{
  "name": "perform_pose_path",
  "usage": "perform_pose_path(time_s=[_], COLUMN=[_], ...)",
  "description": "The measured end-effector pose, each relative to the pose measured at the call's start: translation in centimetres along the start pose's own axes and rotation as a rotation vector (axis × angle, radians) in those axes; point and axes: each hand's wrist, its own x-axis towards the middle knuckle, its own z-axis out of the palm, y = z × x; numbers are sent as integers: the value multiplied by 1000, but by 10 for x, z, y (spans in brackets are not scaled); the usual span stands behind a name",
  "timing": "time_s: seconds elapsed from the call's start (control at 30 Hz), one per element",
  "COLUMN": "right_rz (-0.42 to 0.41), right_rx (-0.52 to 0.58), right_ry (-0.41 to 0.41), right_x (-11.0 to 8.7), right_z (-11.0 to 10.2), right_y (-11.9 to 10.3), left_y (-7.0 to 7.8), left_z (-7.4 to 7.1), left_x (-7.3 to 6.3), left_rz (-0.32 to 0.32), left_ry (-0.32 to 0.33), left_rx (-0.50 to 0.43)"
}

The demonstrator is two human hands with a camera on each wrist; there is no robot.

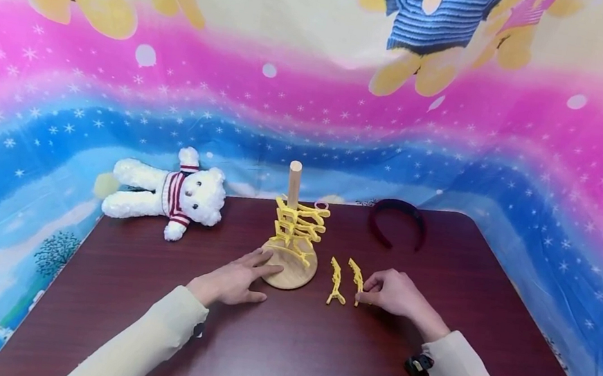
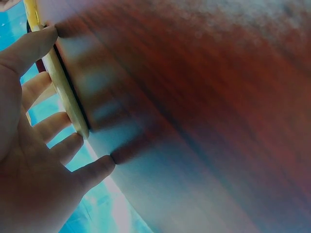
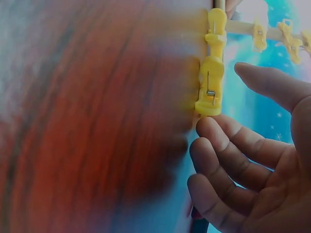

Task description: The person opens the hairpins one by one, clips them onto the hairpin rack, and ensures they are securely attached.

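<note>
Several yellow hair clips (image 1: pixel 301 220) are clamped along an upright wooden post (image 1: pixel 294 180) on a round wooden base (image 1: pixel 291 272). My left hand (image 1: pixel 234 277) lies spread at the left of that base, its fingertips along the rim in the left wrist view. Two more yellow clips lie on the table right of the base: a left one (image 1: pixel 335 281) and a right one (image 1: pixel 356 277). My right hand (image 1: pixel 395 293) is at the right clip, fingertips close against its end. In the right wrist view the thumb stands apart from this clip (image 3: pixel 210 87), with the fingers loosely bent.
A white plush bear (image 1: pixel 197 195) in a red-striped top lies at the table's back left. Toward the back right rests a dark red headband (image 1: pixel 399 219). A small pink ring (image 1: pixel 321 205) shows behind the post. A patterned curtain (image 1: pixel 291 102) borders the dark wooden table (image 1: pixel 299 363).
</note>
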Motion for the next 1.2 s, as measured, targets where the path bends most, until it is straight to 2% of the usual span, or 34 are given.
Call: perform_pose_path(time_s=[0.23,0.43,0.7,0.93,1.2], right_rz=[33,24,77,95,102], right_rx=[-83,-100,-166,-221,-228], right_ry=[13,1,4,16,26], right_x=[2,2,-3,-4,-1], right_z=[5,1,0,2,1], right_y=[-1,0,0,-3,-2], left_y=[-1,-2,0,-1,-2], left_z=[-1,0,0,2,2], left_x=[1,1,0,1,1], left_rz=[5,2,-19,-14,2], left_ry=[4,3,-10,-9,6], left_rx=[-13,-3,-9,-8,-11])
